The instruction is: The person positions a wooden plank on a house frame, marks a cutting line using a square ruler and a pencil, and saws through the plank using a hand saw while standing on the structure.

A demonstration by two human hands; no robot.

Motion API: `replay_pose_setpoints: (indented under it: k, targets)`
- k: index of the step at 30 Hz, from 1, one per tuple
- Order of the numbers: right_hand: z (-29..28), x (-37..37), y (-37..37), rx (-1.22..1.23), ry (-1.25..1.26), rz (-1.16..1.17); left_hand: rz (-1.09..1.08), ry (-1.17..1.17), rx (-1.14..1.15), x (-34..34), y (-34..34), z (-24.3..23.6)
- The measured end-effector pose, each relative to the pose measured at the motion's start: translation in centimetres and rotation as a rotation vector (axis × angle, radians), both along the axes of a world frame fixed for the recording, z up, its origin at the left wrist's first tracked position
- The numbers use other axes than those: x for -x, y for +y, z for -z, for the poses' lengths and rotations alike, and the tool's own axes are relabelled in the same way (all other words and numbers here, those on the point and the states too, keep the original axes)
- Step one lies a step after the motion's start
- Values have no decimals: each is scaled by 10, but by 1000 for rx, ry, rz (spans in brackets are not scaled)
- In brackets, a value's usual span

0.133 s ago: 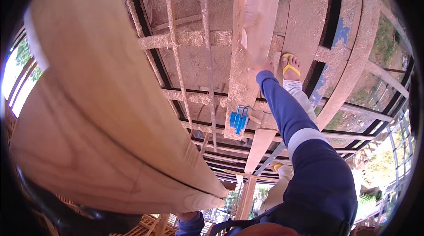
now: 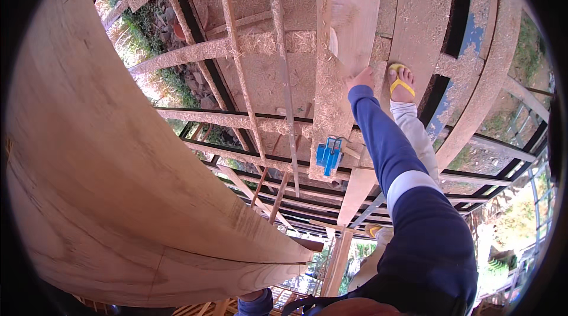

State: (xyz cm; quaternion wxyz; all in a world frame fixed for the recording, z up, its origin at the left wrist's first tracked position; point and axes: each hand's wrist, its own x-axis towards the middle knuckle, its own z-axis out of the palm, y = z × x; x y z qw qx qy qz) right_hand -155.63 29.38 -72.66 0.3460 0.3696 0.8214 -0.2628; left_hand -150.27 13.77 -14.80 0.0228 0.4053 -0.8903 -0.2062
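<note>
Board (image 2: 118, 168) in the head view fills the left side, close up, its narrow end reaching toward the lower middle. The left hand (image 2: 253, 296) is just beneath that end, mostly hidden; I can't tell how open it is or whether it grips. The right hand (image 2: 362, 78) is at the near end of a flat plank (image 2: 355, 14), fingers bent, their hold unclear. A blue tool (image 2: 329, 156) sits nearby on a shavings-strewn beam (image 2: 331, 106).
</note>
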Motion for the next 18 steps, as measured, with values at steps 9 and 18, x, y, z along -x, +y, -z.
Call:
replay_pose_setpoints:
  k: [9, 18]
  targets:
    - [-21, -14, 82, 139, 247, -290, -39, 68, -24, -11, -2, -8]
    - [-167, 44, 134, 190, 364, -241, 126, 12, 12, -9, -11, -30]
